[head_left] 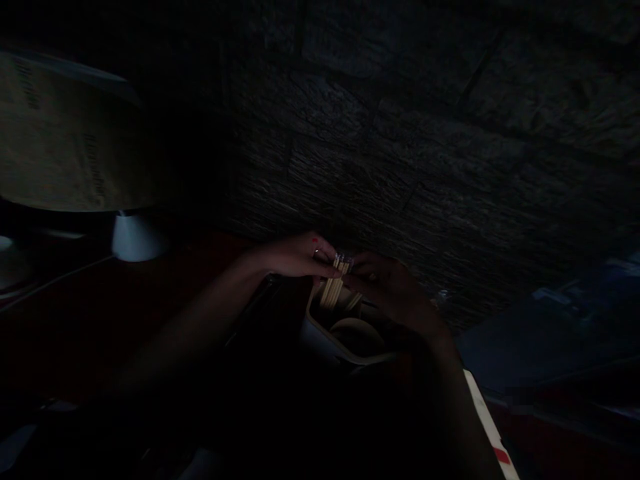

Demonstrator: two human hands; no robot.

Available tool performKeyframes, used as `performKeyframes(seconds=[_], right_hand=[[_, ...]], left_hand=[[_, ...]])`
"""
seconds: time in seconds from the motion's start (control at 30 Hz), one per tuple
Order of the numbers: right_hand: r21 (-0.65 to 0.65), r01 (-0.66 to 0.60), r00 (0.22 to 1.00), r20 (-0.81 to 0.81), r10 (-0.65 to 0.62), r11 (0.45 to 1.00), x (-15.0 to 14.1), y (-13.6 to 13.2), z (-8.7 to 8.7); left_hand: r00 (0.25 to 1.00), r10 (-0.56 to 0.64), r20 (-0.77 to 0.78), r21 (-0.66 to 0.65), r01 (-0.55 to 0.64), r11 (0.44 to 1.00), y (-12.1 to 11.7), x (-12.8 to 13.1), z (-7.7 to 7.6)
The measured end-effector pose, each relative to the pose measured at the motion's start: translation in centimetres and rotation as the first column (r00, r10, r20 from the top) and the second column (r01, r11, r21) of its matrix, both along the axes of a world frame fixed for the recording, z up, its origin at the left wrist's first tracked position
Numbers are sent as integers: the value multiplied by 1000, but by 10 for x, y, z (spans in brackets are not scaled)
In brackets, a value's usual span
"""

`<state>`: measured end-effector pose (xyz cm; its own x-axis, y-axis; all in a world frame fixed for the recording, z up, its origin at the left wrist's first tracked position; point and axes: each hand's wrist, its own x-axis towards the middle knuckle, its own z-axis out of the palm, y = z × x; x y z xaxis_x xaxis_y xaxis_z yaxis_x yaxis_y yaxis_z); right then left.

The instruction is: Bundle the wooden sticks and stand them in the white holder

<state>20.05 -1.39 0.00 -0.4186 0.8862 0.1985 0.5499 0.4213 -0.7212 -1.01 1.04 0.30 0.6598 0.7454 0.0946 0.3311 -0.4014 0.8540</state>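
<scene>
The light is very dim. A bundle of thin pale wooden sticks (pixel 331 292), with clear shiny plastic at its upper end, stands tilted in an open light-coloured box (pixel 327 341). My left hand (pixel 299 257), with a ring on one finger, pinches the bundle near its top from the left. From the right, my right hand (pixel 397 290) has its fingers closed at the same upper end, though shadow hides part of its grip. Inside the box, a round-rimmed item (pixel 357 327) sits nearer to me, and another pale stick (pixel 354 301) shows beside the bundle.
A rough stone-patterned wall (pixel 360 127) rises right behind the box. To the left stand a large printed lampshade (pixel 65 133) and a white cone-shaped thing (pixel 136 239), with a thin cable (pixel 60 281) nearby. A pale strip with a red mark (pixel 487 417) lies at lower right.
</scene>
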Motion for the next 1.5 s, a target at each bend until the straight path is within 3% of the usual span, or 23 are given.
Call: performKeyframes(seconds=[0.17,0.37,0.73,0.9,1.07,1.3,1.4,1.5], right_hand=[[36,1,1000,-1,-1,999,4,-3,3],[-47,-5,999,-47,3,999,14,-11,15],[61,-84,995,54,81,995,20,-3,11],[31,-101,988,-113,103,994,23,-2,10],[-34,-58,965,-260,47,998,26,-8,17],[59,48,942,-335,-25,997,24,-16,24],[77,14,954,-300,10,997,22,-11,17],[131,-53,990,-123,69,990,18,-5,9]], left_hand=[[999,-10,42,12,9,1000,1,2,-4],[999,1,33,-14,-1,1000,2,4,-4],[997,-14,76,-44,18,999,2,10,-8],[998,-16,68,-22,17,1000,2,9,-8],[999,6,49,5,-7,1000,1,9,-7],[999,24,47,111,-29,993,3,8,-10],[998,26,58,68,-30,997,3,8,-11],[998,-8,69,20,6,1000,3,8,-12]])
